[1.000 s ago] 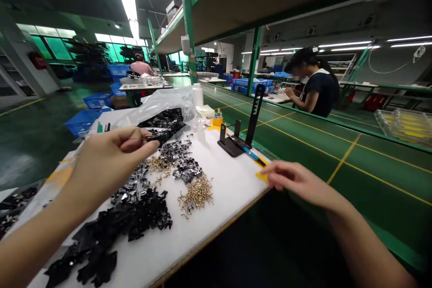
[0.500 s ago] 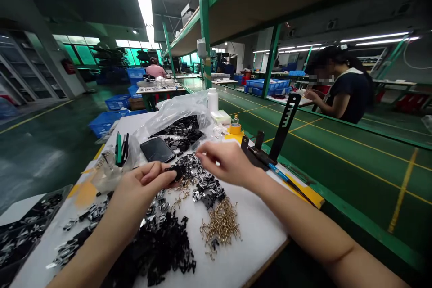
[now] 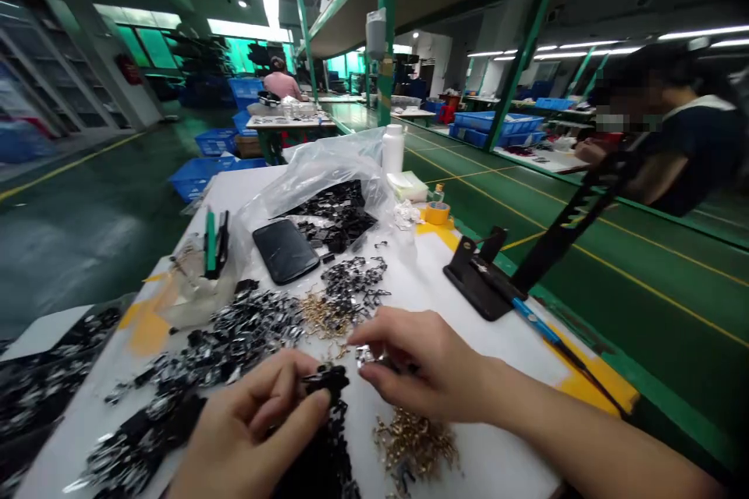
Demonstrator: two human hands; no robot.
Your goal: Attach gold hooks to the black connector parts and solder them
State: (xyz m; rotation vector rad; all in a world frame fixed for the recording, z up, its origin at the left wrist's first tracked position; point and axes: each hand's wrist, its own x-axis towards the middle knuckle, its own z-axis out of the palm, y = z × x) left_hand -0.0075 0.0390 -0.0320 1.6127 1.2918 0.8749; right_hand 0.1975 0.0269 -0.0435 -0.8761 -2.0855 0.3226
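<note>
My left hand (image 3: 257, 421) pinches a small black plastic part (image 3: 328, 380) between thumb and fingers, low over a heap of black parts (image 3: 342, 444). Just right of it, my right hand (image 3: 430, 362) is over a small pile of black and silver pieces (image 3: 371, 357), its thumb and index fingertip apart. The hand hides much of that pile. Close below lie brass-coloured bent pins (image 3: 415, 440). More of these gold pins (image 3: 319, 312) are scattered beyond, beside black-and-silver clips (image 3: 354, 281). Many silver metal pieces (image 3: 251, 323) spread to the left.
A black phone (image 3: 285, 251) lies before a clear plastic bag (image 3: 328, 156) of black parts. A soldering iron (image 3: 535, 320) rests on a black stand (image 3: 480, 284) at the right. Yellow tape (image 3: 437, 212) and a white bottle (image 3: 393, 148) stand behind. Another person (image 3: 684, 140) sits across the aisle.
My view has tilted and shifted left. Both hands have come nearer; the right hand has lowered to the small black-and-silver pile. The left hand still holds the black part.
</note>
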